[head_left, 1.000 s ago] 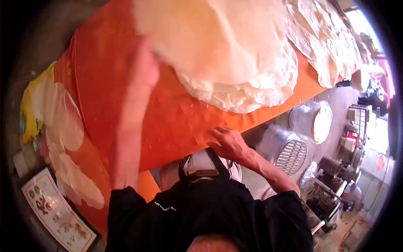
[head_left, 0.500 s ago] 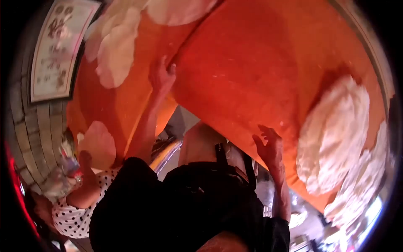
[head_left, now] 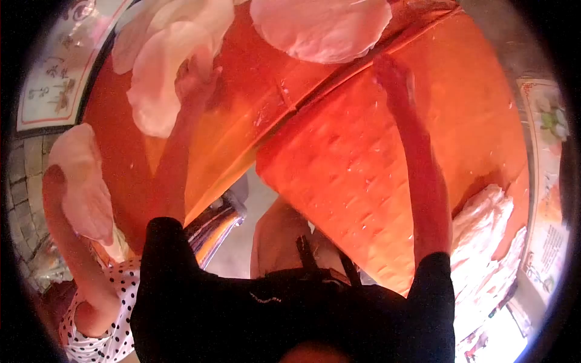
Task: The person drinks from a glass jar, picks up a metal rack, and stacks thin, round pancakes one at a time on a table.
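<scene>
Left hand point(head_left: 196, 75) and right hand point(head_left: 393, 75), grip indiscernible, stretch the orange cloth point(head_left: 363, 175); the dough sheet point(head_left: 321, 24) at 12 o'clock risks sliding off.

1. The orange cloth point(head_left: 375, 181) is a matt woven sheet; a faint grid texture and small white flecks show on its near panel.
2. A second orange cloth point(head_left: 242, 133) beneath it looks smoother, with a slight sheen along its folds.
3. The flat dough sheets point(head_left: 321, 27) are thin, pale and soft, matt, with ragged, uneven edges.
4. The stacked dough sheets point(head_left: 484, 224) look floury and layered, dull white.
5. The metal rail point(head_left: 212, 227) under the cloth is shiny and smooth.
6. The printed poster point(head_left: 54, 72) looks like smooth, glossy paper.
7. The black shirt point(head_left: 290, 314) is matt fabric.
8. The polka-dot sleeve point(head_left: 103, 339) is light printed fabric.
</scene>
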A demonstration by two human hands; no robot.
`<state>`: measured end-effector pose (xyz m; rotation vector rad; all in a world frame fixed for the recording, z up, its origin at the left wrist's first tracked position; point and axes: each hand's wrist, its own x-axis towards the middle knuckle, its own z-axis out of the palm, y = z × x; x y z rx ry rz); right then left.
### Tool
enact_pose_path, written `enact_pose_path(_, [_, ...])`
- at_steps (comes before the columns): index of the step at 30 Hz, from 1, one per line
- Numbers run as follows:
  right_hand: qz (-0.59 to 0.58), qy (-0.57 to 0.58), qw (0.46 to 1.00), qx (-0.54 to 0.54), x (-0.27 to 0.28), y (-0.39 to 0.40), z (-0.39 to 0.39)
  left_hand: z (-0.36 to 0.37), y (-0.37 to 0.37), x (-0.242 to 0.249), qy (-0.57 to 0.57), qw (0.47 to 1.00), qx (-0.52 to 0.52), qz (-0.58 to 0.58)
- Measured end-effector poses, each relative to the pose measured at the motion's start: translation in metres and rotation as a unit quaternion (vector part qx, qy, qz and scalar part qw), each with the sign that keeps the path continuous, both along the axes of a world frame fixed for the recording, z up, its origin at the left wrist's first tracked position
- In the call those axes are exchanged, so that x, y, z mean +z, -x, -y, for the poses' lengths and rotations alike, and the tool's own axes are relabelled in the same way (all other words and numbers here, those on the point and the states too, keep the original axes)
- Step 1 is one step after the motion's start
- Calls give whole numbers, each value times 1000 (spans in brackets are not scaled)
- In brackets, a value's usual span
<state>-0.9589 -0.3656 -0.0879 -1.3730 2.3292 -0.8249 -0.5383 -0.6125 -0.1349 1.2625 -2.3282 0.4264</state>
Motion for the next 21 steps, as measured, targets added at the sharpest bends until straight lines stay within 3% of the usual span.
enact_pose_path(2, [-23, -68, 997, 0, -33, 52, 51, 18, 9, -3, -38, 999, 30, 22])
enact_pose_path(4, [31, -95, 995, -13, -55, 83, 83, 17, 29, 20, -107, 990, 75, 50])
enact_pose_path(7, [316, 17, 931, -182, -5, 43, 90, 30, 39, 43, -274, 938, 118, 177])
enact_pose_path(10, [454, 53, 880, -129, 25, 38, 85, 42, 39, 72, -351, 902, 100, 230])
enact_pose_path(13, [395, 164, 901, -68, -25, 54, 99, 36, 39, 104, -243, 968, -4, 53])
enact_pose_path(15, [395, 250, 879, -97, 26, 28, 80, 125, -59, 69, -464, 876, -65, -113])
enact_pose_path(16, [392, 276, 870, -114, 59, 14, 60, 110, -51, 94, -168, 977, -129, 25])
enact_pose_path(18, [351, 248, 889, -158, 87, 9, -8, 66, -69, 135, 5, 989, -119, 87])
enact_pose_path(19, [316, 203, 909, -178, 91, 15, -47, 43, -69, 151, 1, 989, -118, 88])
enact_pose_path(21, [282, 216, 887, -293, 73, 7, -127, -20, -57, 162, -112, 984, -119, 79])
